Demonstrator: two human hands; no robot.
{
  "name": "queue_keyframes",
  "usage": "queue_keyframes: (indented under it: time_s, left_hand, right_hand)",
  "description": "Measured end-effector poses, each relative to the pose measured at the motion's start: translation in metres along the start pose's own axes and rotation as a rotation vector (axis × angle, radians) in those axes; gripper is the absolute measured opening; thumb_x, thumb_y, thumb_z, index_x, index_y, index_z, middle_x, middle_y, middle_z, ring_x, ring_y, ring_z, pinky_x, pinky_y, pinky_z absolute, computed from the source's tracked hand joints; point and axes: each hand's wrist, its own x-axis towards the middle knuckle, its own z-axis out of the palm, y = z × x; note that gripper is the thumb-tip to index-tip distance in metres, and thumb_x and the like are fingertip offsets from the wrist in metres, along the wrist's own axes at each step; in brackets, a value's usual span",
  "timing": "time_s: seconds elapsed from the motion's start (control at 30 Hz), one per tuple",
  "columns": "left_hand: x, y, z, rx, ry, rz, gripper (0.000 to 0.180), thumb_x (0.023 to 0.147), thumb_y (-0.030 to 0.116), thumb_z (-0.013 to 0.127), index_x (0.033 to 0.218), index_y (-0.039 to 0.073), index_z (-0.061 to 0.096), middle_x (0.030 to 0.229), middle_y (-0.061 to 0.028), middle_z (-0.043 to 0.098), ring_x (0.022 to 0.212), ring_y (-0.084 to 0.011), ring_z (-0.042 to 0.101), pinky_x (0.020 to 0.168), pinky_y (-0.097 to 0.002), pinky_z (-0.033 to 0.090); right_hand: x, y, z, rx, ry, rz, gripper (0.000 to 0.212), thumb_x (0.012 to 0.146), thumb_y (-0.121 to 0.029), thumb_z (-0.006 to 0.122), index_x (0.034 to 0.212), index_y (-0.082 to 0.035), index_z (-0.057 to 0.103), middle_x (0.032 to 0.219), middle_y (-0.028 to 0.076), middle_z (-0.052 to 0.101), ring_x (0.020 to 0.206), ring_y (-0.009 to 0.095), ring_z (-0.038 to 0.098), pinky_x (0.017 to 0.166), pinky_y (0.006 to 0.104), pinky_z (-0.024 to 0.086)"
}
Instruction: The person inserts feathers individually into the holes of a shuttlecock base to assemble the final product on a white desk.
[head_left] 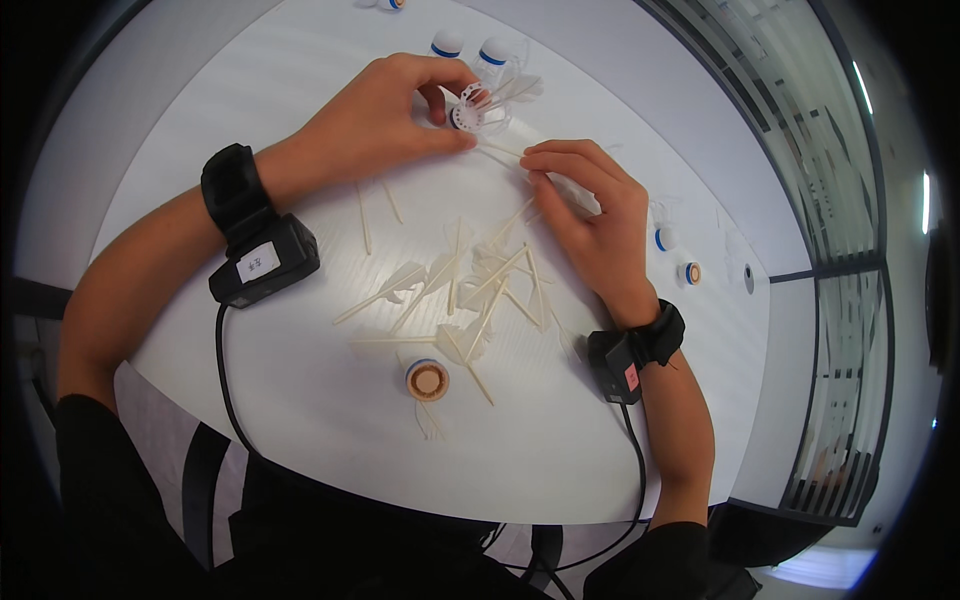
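Observation:
Toward the far side of the table, my left hand (395, 115) is closed around a white, see-through shuttlecock skirt (466, 112) with a ring of holes. A pale feather (522, 88) stands out of its far right side. Just right of it, my right hand (600, 205) pinches a loose feather (500, 151) by its thin shaft, the tip pointing at the skirt. Part of that feather's vane is hidden behind my fingers. Between my forearms, several loose feathers (455, 285) lie in a crossed pile. Nearer me stands a cork-coloured round base (428, 380) with a blue rim.
Two shuttlecocks with white caps and blue bands, a left one (446, 45) and a right one (491, 52), stand beyond my left hand. Two more, one white-capped (666, 238) and one cork-ended (690, 272), lie at the right. Black cabled devices (265, 260) are strapped to both wrists.

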Motion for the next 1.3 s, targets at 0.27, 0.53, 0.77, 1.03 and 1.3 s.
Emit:
queue_keyframes:
  time_s: [0.27,0.53,0.77,1.03,1.3]
  left_hand:
    - [0.0009,0.0007,0.0,0.02,-0.013,0.002,0.035,0.078,0.026,0.077,0.106,0.008,0.068,0.076,0.0021,0.057,0.068,-0.0082,0.043,0.064,-0.0251,0.035]
    - [0.0005,0.0013,0.0006,-0.014,-0.027,-0.041,0.034,0.078,0.025,0.077,0.105,0.007,0.068,0.075,0.0027,0.056,0.07,-0.0057,0.047,0.063,-0.0244,0.033]
    - [0.0005,-0.0004,0.0024,-0.015,-0.032,-0.033,0.033,0.078,0.025,0.077,0.105,0.007,0.068,0.075,0.0028,0.057,0.071,-0.0056,0.048,0.063,-0.0246,0.033]
    - [0.0007,-0.0029,0.003,-0.006,-0.019,-0.006,0.034,0.078,0.025,0.077,0.105,0.007,0.068,0.077,0.0027,0.058,0.072,-0.0055,0.05,0.064,-0.0244,0.034]
    - [0.0004,-0.0036,0.0038,0.004,-0.015,-0.001,0.035,0.078,0.025,0.077,0.106,0.006,0.068,0.076,0.0023,0.057,0.072,-0.0064,0.049,0.065,-0.0248,0.034]
  right_hand:
    - [-0.0003,-0.0007,-0.0009,0.044,-0.009,0.014,0.017,0.08,0.002,0.068,0.095,-0.004,0.072,0.099,0.006,0.071,0.085,0.02,0.069,0.075,0.0283,0.054]
    - [0.0005,-0.0016,-0.0032,0.1,-0.037,0.063,0.016,0.081,0.001,0.068,0.095,-0.005,0.073,0.093,0.006,0.071,0.081,0.017,0.067,0.068,0.0263,0.051]
    - [-0.0029,0.002,-0.0014,0.277,-0.047,0.177,0.009,0.084,-0.004,0.072,0.092,-0.004,0.069,0.088,0.003,0.072,0.078,0.012,0.064,0.066,0.0247,0.049]
    - [-0.0047,0.005,-0.0018,0.403,-0.028,0.229,0.015,0.084,-0.006,0.075,0.084,-0.005,0.06,0.083,0.001,0.071,0.074,0.007,0.06,0.066,0.0219,0.045]
    - [-0.0081,0.0034,-0.0023,0.27,0.028,0.1,0.023,0.078,-0.011,0.083,0.081,-0.004,0.062,0.075,0.001,0.068,0.064,0.008,0.058,0.062,0.0221,0.047]
